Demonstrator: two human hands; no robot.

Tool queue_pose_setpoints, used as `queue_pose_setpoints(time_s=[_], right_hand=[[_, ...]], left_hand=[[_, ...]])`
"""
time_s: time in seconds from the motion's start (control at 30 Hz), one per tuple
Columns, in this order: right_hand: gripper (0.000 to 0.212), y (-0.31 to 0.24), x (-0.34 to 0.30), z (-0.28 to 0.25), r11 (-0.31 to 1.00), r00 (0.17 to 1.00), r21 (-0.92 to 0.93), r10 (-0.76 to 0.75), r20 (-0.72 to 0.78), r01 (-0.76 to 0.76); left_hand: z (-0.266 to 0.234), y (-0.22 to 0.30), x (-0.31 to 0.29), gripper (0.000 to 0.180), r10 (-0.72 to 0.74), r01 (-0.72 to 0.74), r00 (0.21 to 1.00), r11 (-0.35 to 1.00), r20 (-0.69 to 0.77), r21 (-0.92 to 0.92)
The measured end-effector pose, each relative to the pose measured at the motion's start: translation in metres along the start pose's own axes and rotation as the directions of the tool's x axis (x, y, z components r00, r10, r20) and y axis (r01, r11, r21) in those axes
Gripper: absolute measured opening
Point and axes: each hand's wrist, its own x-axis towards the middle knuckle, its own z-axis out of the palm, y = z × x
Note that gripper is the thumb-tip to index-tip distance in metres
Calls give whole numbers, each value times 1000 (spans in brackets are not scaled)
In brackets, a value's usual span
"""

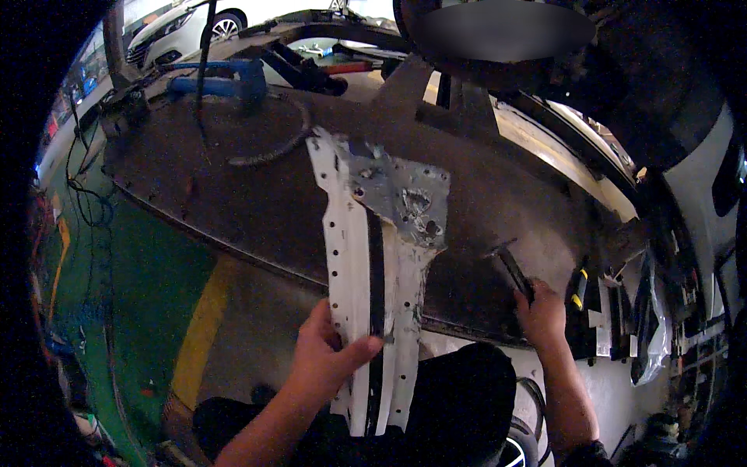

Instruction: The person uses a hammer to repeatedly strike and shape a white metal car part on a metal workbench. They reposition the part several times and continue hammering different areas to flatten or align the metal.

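My left hand (325,362) grips a long white metal car body panel (348,261) by its left edge, thumb across the front. The panel slants up from my lap over the edge of a dark metal workbench (257,187). Small holes run along its sides, and its far end is a grey plate with a ragged, dented patch. Off to the right, my right hand (543,313) is closed round the handle of a hammer (513,271). The hammer's head is over the bench, apart from the panel; whether it touches the bench I cannot tell.
A blue tool (222,82) and a curved hose (299,128) lie on the far left of the bench. Right of the hammer is a yellow and black hand tool (579,289). Metal frame parts rise at the back. A white car (183,35) stands beyond; cables hang at left.
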Motion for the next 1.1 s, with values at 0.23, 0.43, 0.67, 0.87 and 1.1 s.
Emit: queue_pose_setpoints(time_s=[0.23, 0.43, 0.67, 0.87, 1.1], right_hand=[[30, 16, 10, 13, 983, 979, -137, -142, -146, 122], [51, -97, 2, -49, 420, 950, 906, -262, 169, -45], [63, -174, 3, -43, -668, 801, 585, -597, -53, -459], [64, -180, -5, -11, -738, 758, 336, -644, -97, -585], [72, -174, -7, -20, -366, 754, 758, -611, 242, -540]], left_hand=[[-12, 35, -19, 85, 252, -251, 962, 968, 107, -21], [-24, 27, -20, 88, 314, -319, 940, 948, 132, 15], [-22, 28, -20, 89, 215, -219, 972, 975, 91, 37], [-33, 18, -18, 87, 195, -197, 979, 980, 58, 39], [-32, 17, -9, 88, 123, -123, 992, 992, 0, 14]])
